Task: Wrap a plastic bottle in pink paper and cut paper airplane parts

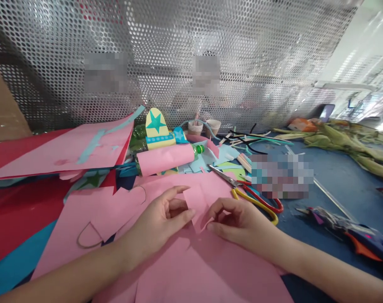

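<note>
Between my two hands is a small pink paper piece, raised a little over larger pink sheets. My left hand pinches its left edge between thumb and fingers. On the opposite side, my right hand grips the lower right edge, where the paper curls. Scissors with red and yellow handles lie just beyond my right hand, blades pointing away to the left. Behind the hands, a plastic bottle wrapped in pink paper rests on its side, its green cap facing right.
A glue gun with an orange trigger lies on the blue table at right. Red sheets and a pink board cover the left. Paper cups, colored strips and dry husks line the back, before a perforated metal screen.
</note>
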### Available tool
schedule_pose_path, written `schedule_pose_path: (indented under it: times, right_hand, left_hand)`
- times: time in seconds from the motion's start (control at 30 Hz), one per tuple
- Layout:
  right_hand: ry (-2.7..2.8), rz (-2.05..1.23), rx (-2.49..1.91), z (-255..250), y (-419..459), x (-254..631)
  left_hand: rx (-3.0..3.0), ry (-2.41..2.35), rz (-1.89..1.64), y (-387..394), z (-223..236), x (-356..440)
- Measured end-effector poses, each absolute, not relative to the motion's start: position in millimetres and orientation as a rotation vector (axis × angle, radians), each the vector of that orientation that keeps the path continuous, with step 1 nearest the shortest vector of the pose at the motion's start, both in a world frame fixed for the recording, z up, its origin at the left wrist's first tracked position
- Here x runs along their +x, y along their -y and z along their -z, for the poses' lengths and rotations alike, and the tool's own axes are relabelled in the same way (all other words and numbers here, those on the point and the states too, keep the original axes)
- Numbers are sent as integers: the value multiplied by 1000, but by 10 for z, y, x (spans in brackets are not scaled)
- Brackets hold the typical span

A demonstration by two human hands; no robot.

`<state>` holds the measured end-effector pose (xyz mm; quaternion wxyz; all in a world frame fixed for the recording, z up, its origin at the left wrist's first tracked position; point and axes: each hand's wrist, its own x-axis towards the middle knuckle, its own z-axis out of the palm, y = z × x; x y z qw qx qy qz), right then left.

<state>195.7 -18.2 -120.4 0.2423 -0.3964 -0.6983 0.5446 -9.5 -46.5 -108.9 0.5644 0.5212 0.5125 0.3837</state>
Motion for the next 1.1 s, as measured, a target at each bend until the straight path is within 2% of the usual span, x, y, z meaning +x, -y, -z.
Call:
schedule_pose_path:
  times: [0.1,0.27,0.33,0.77,0.97,1.1]
  right_hand:
    - [1950,-1412,-1058,1155,177,1957]
    - [2013,-875,-1292,1087,-22,2064]
    - [2005,-757,-1377,1079,-170,2145]
    - [2261,-397,-1722,828,-1480,2227]
    - [2352,-78,-1675,849,-1210,1950]
    - [2591,-81,-1426,913,-927,1658]
  left_hand:
    - [1240,-1245,-903,463,1088,-94]
    - [1346,-1147,-870,502,1119,-89]
    - [1401,-1112,-877,522,1148,-83]
    - [1470,-1118,-885,525,1187,-64]
    - [1513,-1087,-880,522,1216,-84]
    - [1516,-1098,-877,521,1213,-87]
